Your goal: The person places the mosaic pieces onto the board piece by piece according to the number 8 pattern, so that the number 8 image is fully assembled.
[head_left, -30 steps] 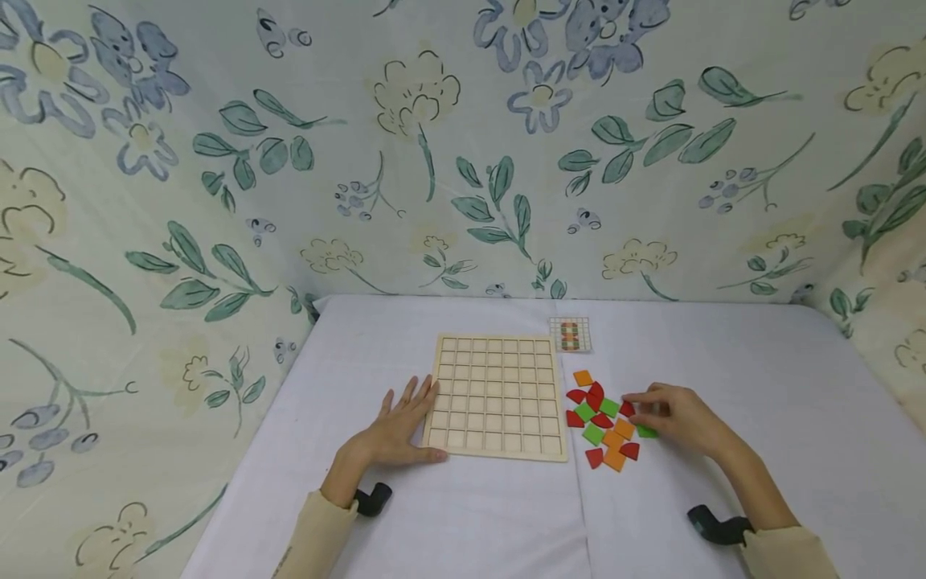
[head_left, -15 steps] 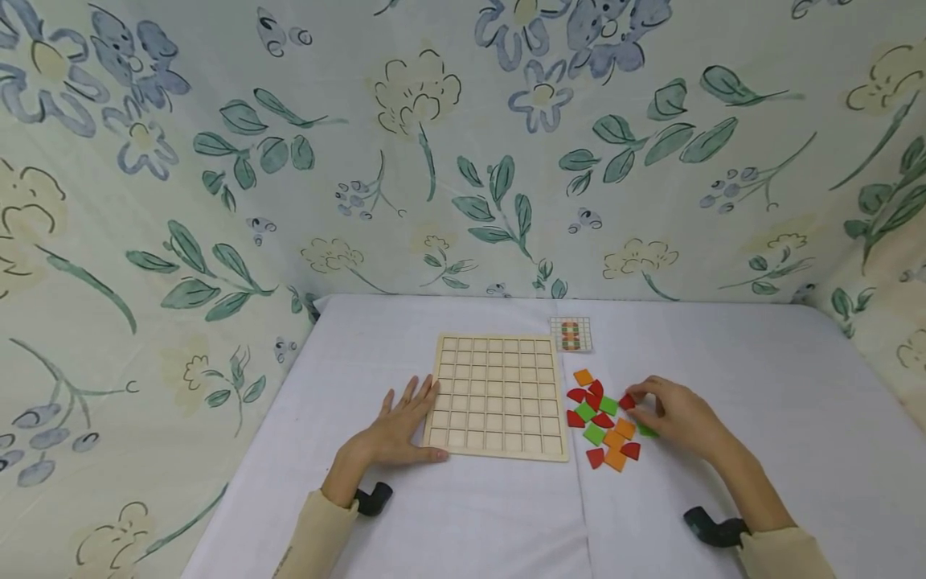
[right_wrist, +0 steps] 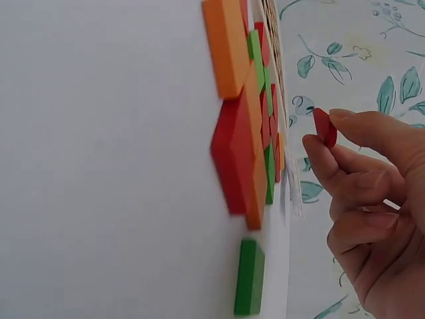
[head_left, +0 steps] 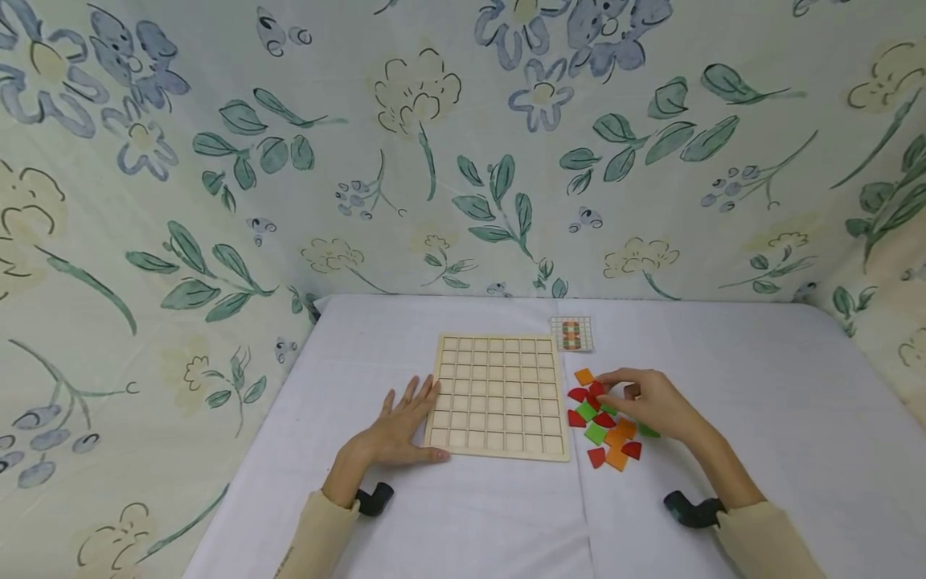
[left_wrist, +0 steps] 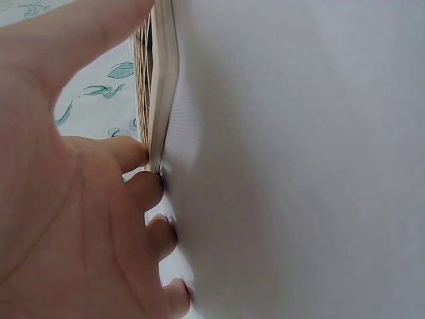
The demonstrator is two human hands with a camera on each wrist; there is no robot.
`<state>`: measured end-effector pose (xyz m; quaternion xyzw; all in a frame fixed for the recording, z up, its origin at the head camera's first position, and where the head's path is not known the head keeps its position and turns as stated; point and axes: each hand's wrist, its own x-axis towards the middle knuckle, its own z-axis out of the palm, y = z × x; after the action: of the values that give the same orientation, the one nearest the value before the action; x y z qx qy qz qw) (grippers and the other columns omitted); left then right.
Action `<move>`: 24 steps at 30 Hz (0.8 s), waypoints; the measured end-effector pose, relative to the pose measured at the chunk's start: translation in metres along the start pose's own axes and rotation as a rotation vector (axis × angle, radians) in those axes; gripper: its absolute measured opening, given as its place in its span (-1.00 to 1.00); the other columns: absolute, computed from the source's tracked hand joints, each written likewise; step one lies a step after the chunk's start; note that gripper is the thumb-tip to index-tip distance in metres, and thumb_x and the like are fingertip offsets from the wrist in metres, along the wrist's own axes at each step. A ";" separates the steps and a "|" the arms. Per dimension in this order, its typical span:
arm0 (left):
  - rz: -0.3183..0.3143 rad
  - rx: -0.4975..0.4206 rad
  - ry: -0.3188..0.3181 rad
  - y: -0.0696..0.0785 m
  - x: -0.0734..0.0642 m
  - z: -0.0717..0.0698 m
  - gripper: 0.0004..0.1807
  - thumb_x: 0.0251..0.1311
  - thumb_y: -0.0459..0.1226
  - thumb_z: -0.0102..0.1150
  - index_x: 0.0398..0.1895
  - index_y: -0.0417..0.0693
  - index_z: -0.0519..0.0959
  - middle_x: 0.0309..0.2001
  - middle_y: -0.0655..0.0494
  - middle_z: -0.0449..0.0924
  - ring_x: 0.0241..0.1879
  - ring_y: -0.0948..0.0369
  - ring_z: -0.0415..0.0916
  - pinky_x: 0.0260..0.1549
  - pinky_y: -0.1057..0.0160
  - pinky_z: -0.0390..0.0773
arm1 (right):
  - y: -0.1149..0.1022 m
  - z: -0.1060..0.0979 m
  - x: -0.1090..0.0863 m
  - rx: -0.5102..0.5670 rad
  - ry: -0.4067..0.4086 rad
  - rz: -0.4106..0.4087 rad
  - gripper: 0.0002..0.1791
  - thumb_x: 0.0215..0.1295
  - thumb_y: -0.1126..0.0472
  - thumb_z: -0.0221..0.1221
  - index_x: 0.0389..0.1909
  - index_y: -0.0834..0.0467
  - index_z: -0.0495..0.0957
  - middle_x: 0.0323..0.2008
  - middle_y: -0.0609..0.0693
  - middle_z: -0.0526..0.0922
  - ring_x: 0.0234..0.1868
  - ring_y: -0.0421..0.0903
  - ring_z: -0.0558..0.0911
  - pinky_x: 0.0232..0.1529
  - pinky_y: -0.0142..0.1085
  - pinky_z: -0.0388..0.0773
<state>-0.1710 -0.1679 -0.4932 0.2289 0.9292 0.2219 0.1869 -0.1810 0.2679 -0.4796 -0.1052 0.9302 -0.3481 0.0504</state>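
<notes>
A square wooden board [head_left: 499, 394] with a raised grid lies on the white cloth. My left hand [head_left: 394, 430] rests at its left edge, fingers spread and thumb at the near corner; in the left wrist view the fingertips [left_wrist: 143, 189] sit along the board's side [left_wrist: 159, 100]. Between thumb and index finger, my right hand [head_left: 654, 398] pinches a red quarter-round tile [right_wrist: 325, 127], raised off the cloth in the right wrist view. Below that hand spread loose tiles: red quarter-rounds [head_left: 576, 419], green squares [head_left: 596, 434] and orange squares [head_left: 617, 459]. The hand partly covers some of them.
A small pattern card [head_left: 573, 334] with a printed grid lies by the board's far right corner. One green tile [right_wrist: 250, 278] lies a little apart from the pile. Behind the table hangs a flowered cloth [head_left: 463, 161].
My right hand has picked up a red quarter-round tile from the right side of the pile and moved it left, toward the board. The left hand stays in place.
</notes>
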 end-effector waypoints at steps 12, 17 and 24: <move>0.014 0.000 0.000 -0.002 -0.001 -0.001 0.30 0.17 0.26 0.36 0.70 -0.07 -0.24 0.71 -0.04 -0.40 0.69 -0.13 -0.51 0.56 -0.39 -0.45 | -0.034 0.029 0.059 0.144 -0.122 -0.065 -0.55 0.39 0.04 0.34 0.19 0.19 0.64 -0.04 0.11 0.68 -0.46 -0.09 0.60 -0.57 -0.43 0.42; 0.017 0.003 -0.006 -0.003 0.000 -0.001 0.30 0.18 0.27 0.34 0.70 -0.07 -0.25 0.71 -0.03 -0.41 0.69 -0.11 -0.53 0.56 -0.39 -0.45 | -0.042 0.039 0.083 0.167 -0.142 -0.105 -0.59 0.43 0.11 0.30 0.18 0.25 0.64 -0.01 0.15 0.68 -0.19 -0.03 0.76 -0.35 -0.40 0.61; 0.015 -0.006 -0.006 -0.004 0.000 -0.001 0.31 0.18 0.28 0.34 0.70 -0.06 -0.25 0.71 -0.02 -0.41 0.69 -0.10 -0.54 0.57 -0.38 -0.46 | -0.048 0.049 0.107 0.164 -0.148 -0.075 -0.68 0.46 0.15 0.27 0.12 0.22 0.69 0.03 0.16 0.71 0.04 0.06 0.74 -0.06 -0.25 0.72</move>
<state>-0.1730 -0.1713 -0.4943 0.2361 0.9262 0.2256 0.1886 -0.2698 0.1771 -0.4871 -0.1608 0.8878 -0.4158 0.1143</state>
